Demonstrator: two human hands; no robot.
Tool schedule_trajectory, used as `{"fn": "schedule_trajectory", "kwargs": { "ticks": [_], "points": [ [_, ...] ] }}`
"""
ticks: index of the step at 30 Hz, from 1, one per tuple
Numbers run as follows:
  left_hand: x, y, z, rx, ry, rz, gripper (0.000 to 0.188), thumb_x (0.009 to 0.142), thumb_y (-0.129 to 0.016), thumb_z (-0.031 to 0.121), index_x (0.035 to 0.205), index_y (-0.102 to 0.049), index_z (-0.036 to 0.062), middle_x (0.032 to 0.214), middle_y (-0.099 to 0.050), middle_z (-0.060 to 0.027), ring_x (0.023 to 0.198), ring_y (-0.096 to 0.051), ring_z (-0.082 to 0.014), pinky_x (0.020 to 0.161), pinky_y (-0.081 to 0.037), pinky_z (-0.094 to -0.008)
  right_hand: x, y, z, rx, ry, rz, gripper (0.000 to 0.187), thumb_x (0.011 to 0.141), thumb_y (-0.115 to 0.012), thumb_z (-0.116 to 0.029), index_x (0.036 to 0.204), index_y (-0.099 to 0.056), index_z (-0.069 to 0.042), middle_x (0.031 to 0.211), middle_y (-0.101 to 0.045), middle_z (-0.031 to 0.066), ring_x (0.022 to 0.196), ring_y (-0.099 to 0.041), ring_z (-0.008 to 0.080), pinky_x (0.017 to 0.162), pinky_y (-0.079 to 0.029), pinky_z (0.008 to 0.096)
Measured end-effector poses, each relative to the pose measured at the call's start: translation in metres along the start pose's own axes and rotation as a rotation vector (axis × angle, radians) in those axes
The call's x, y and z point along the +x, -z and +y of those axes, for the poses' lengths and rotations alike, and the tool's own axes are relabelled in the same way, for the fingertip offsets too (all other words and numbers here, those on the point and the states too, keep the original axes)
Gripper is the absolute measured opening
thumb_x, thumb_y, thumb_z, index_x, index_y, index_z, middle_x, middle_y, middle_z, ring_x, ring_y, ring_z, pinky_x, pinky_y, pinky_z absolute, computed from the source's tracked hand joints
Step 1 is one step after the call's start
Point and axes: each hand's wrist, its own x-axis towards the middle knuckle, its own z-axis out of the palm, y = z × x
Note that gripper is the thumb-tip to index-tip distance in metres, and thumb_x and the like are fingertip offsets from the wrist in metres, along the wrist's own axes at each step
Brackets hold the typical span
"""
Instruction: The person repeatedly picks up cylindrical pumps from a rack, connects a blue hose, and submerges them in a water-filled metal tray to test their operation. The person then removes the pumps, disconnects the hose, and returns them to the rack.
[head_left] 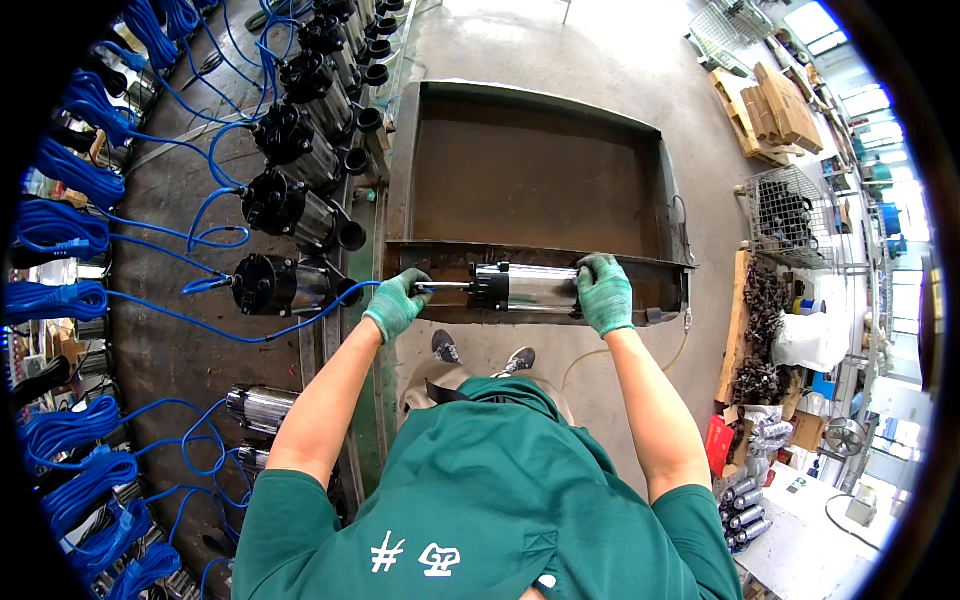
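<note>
Both hands wear green gloves. My right hand (605, 293) grips the right end of a shiny steel cylinder with a black left end, which looks like a submersible pump (540, 288). The pump lies level over the near strip of a steel tank (400, 210). My left hand (398, 304) is closed around the outer end of a thin silver rod (448, 285) that runs to the pump's black end. A blue cable (270, 338) reaches my left hand from the left; how it joins the rod is hidden by the fingers.
Brown liquid (530, 180) appears to fill the tank's larger far part. A row of black-topped pumps (290, 210) lines the bench (160, 345) at left, with coiled blue cables (60, 225) beyond. To the right stand a wire basket (790, 215) and cardboard (785, 105) on a pallet.
</note>
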Motion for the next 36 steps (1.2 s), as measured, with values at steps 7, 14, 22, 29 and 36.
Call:
{"fn": "schedule_trajectory", "kwargs": {
  "ticks": [7, 14, 22, 29, 36],
  "points": [
    [-0.008, 0.010, 0.006, -0.675, 0.183, -0.194, 0.050, 0.100, -0.065, 0.007, 0.148, -0.051, 0.0059, 0.099, -0.064, -0.0019, 0.074, -0.056, -0.0108, 0.069, -0.051, -0.0276, -0.005, 0.000, 0.002, -0.013, -0.010, 0.002, 0.011, 0.092, -0.066, -0.016, 0.099, -0.072, -0.010, 0.109, -0.070, 0.0124, 0.103, -0.065, 0.0375, 0.091, -0.053, 0.0472],
    [0.003, -0.003, -0.040, 0.165, -0.170, 0.092, 0.049, 0.091, -0.073, 0.011, 0.137, -0.060, 0.0005, 0.121, -0.072, -0.0249, 0.109, -0.073, -0.0341, 0.091, -0.057, -0.0408, 0.000, 0.002, -0.004, -0.063, 0.082, 0.031, 0.010, 0.090, -0.066, -0.012, 0.100, -0.067, -0.010, 0.108, -0.068, 0.0154, 0.102, -0.064, 0.0397, 0.089, -0.054, 0.0483],
    [0.001, -0.001, -0.024, -1.153, 0.228, -0.204, 0.041, 0.101, -0.070, 0.040, 0.131, -0.070, 0.0108, 0.099, -0.074, 0.0014, 0.087, -0.068, -0.0101, 0.074, -0.056, -0.0289, 0.000, 0.006, -0.009, -0.020, 0.060, 0.035, 0.009, 0.088, -0.069, -0.013, 0.096, -0.073, -0.010, 0.104, -0.070, 0.0162, 0.100, -0.066, 0.0393, 0.090, -0.053, 0.0487],
    [0.002, 0.030, 0.020, -0.502, 0.206, -0.355, 0.063, 0.102, -0.070, 0.029, 0.156, -0.042, 0.0121, 0.104, -0.067, -0.0039, 0.079, -0.063, -0.0113, 0.068, -0.055, -0.0300, -0.006, 0.004, 0.001, -0.028, 0.016, 0.022, 0.011, 0.089, -0.068, -0.014, 0.097, -0.074, -0.010, 0.106, -0.070, 0.0160, 0.099, -0.065, 0.0396, 0.091, -0.053, 0.0497],
    [0.019, 0.035, 0.007, 0.197, -0.059, -0.398, 0.028, 0.094, -0.077, 0.027, 0.108, -0.066, 0.0058, 0.083, -0.069, -0.0096, 0.072, -0.065, -0.0217, 0.071, -0.053, -0.0370, -0.005, -0.003, 0.001, -0.029, 0.053, 0.036, 0.012, 0.087, -0.068, -0.014, 0.095, -0.075, -0.009, 0.104, -0.070, 0.0156, 0.099, -0.066, 0.0389, 0.092, -0.054, 0.0478]
  ]
}}
